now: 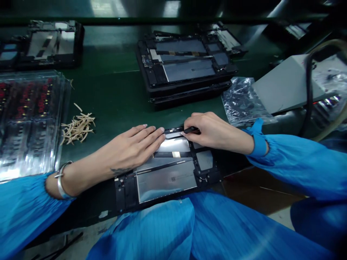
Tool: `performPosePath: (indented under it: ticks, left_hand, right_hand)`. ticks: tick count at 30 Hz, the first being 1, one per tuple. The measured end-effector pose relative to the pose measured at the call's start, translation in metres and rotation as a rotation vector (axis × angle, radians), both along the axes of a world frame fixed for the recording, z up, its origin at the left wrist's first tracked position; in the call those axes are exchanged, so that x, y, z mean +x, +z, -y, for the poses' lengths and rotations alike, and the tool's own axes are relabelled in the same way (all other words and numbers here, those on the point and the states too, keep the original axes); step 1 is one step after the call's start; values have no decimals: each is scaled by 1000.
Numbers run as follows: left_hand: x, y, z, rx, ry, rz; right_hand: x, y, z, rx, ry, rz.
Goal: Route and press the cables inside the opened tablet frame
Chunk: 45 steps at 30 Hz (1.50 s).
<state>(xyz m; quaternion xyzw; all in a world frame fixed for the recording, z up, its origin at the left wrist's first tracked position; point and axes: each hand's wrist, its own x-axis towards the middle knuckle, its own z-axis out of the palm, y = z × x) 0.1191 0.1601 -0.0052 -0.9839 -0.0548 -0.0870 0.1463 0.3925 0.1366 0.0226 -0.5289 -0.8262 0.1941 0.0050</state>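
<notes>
Right at the near edge of the green bench (114, 90) lies an opened tablet chassis (168, 171), back side up, its silver battery panels and black frame exposed, and both hands work at its far edge. The left hand (132, 148) lies flat on the chassis, fingers straight and held together, gripping nothing — its palm and fingertips press down on the metal plate near the top rim, which looks like a way of keeping the unit from sliding while the other hand works. The right hand (214, 131) is closed around a thin black tool (191, 130), pinched between thumb and fingers like a pen, its tip set against the top rim just beside the left fingertips; holding it so low and close would give fine control over a small part there, though the part itself is too small to make out. A silver bangle (61, 180) sits on the left wrist above the blue sleeve. Farther back, well apart from the hands, a stack of similar open chassis (187, 68) waits in the middle of the bench, with another unit (51, 43) at the far left. To the left stands a clear plastic tray (29, 119) of small parts, and beside it a loose heap of pale strips (78, 127) — kept within reach of the left arm. To the right, a crumpled clear bag (244, 103) lies next to a grey machine (290, 83).
</notes>
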Motion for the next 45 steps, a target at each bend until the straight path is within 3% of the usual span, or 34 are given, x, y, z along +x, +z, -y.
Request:
performPosePath:
  ticks: [10, 12, 14, 16, 19, 21, 24, 26, 29, 32, 35, 37, 41, 43, 45]
  left_hand:
    - [22, 10, 2, 98, 43, -86]
    - [31, 13, 2, 86, 83, -122]
    - [39, 15, -1, 52, 94, -148]
    - [43, 16, -7, -46, 105, -168]
    - [44, 16, -22, -364, 204, -140]
    - [44, 16, -33, -602, 268, -66]
    - [45, 21, -45, -853, 344, -38]
    - [46, 27, -49, -953, 414, -71]
    - [43, 35, -51, -1009, 445, -40]
    - [39, 39, -51, -1080, 409, 58]
    - [36, 42, -48, -1263, 421, 113]
    - [35, 47, -44, -1344, 437, 149]
    - [34, 65, -37, -1436, 420, 278]
    - [32, 74, -36, -1489, 427, 342]
    - [30, 79, -34, -1506, 454, 408]
  right_hand:
    - [4, -8, -3, 89, 61, -5]
    - [6, -5, 5, 248, 83, -81]
    - [2, 1, 23, 444, 47, -301]
    - [-11, 3, 50, 470, 0, -645]
    - [-42, -11, 94, 242, 46, -1110]
    - [-63, -31, 113, 229, 28, -1186]
    - [-82, -59, 119, 393, -3, -1268]
    - [-86, -70, 115, 455, -51, -1335]
    - [-84, -73, 108, 442, -79, -1397]
    - [-80, -67, 105, 475, 51, -1363]
    - [-73, -59, 104, 536, 137, -1186]
    - [-62, -55, 104, 621, 265, -967]
    - [-29, -43, 101, 917, 563, -321]
    - [-12, -34, 99, 1017, 585, -153]
    - [0, -25, 95, 1046, 525, -257]
